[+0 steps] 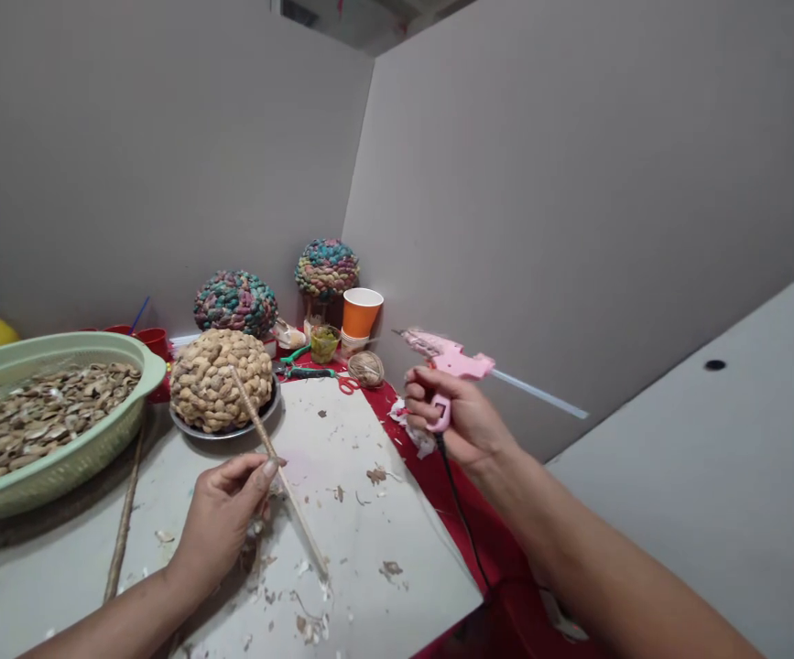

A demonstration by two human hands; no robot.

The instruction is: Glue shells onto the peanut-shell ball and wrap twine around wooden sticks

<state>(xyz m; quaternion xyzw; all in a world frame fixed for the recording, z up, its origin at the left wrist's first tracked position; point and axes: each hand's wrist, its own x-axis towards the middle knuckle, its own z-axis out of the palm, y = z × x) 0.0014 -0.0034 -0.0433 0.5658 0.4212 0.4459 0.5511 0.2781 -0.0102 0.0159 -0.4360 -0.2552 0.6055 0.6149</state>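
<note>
Between the thumb and fingers of my left hand (228,513) is a thin wooden stick (304,526), held slanting above the white board (352,430). The stick's upper part looks wrapped or coated in something brownish. My right hand (465,416) is wrapped round the handle of a pink hot glue gun (462,361), its nozzle pointing left. A clear glue stick (540,394) juts from the gun's back, and a black cord (462,513) hangs from its handle. Behind the stick, a ball covered in peanut shells (214,380) rests on a metal plate (194,432).
A green basket (73,467) of shell pieces stands at left, beside another long stick (125,513). Two painted shell-covered domes (235,302), an orange paper cup (361,313), a twine ball (367,368) and pliers (310,372) sit at the back. Grey partitions (540,183) enclose the table.
</note>
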